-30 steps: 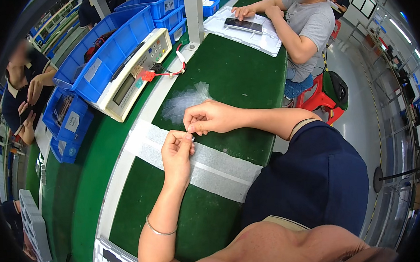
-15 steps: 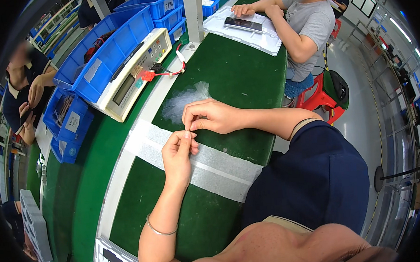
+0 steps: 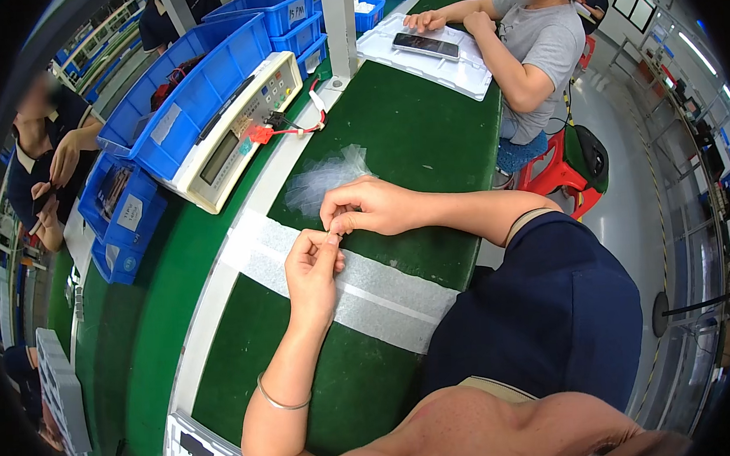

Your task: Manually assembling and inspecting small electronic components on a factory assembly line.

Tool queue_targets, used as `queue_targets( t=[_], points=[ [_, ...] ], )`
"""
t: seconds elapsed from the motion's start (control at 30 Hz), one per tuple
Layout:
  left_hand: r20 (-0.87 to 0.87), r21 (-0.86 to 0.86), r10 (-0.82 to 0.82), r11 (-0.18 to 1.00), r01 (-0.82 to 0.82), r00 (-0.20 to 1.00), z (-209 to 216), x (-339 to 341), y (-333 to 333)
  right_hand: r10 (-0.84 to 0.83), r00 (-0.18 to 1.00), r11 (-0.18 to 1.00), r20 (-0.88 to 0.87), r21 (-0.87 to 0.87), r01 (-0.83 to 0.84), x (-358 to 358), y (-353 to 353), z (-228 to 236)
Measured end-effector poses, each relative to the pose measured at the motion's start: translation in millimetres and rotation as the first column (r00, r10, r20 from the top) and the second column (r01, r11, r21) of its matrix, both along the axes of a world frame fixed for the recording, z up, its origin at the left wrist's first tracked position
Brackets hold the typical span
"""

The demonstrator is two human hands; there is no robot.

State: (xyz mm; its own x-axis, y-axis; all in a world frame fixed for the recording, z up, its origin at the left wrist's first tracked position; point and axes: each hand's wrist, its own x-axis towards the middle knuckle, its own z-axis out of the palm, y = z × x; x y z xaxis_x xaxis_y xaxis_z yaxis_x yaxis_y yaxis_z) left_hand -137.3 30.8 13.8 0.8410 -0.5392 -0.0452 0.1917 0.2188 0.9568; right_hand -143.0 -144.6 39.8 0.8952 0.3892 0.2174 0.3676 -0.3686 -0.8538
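My left hand [image 3: 311, 268] and my right hand [image 3: 370, 205] meet fingertip to fingertip above the green work mat [image 3: 264, 341]. Both are pinched closed at the same spot. Whatever lies between the fingertips is too small to make out. Under my left hand runs a pale grey translucent strip [image 3: 386, 309] with a lighter line along its middle, stretched across the mat. Just beyond my right hand lies a loose pile of clear plastic film pieces [image 3: 321, 181], partly hidden by that hand.
At the left, a cream tester with a display [image 3: 240, 131] and red and black leads stands by blue bins [image 3: 181, 97]. A co-worker in grey [image 3: 537, 54] sits at the far right beside a white tray [image 3: 468, 74] with a phone-like device [image 3: 426, 46]. A white tray [image 3: 183, 452] sits near left.
My hands stay pinched together, with the fingers shifting only slightly. The whole view has moved by a very small amount.
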Motion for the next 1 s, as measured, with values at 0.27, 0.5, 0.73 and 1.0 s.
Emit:
queue_targets(
  t=[0.27,0.5,0.73,1.0],
  points=[
    [-0.046,-0.039,-0.019,0.999,0.017,0.999,1,1,0,0.008,0.989,1.000,0.148,-0.008,-0.007,0,0,-1],
    [-0.012,0.003,-0.041,0.999,0.041,0.999,-1,3,0,0.004,0.985,0.997,0.172,0.070,-0.016,3,-1,-6],
    [0.019,0.037,-0.014,0.999,0.013,1.000,-1,1,-1,-0.043,0.999,0.992,-0.018,0.122,0.045,1,0,1],
    [0.016,0.027,-0.013,1.000,0.012,1.000,0,0,0,-0.034,0.995,0.998,0.089,0.059,0.029,1,0,-1]
  ],
)
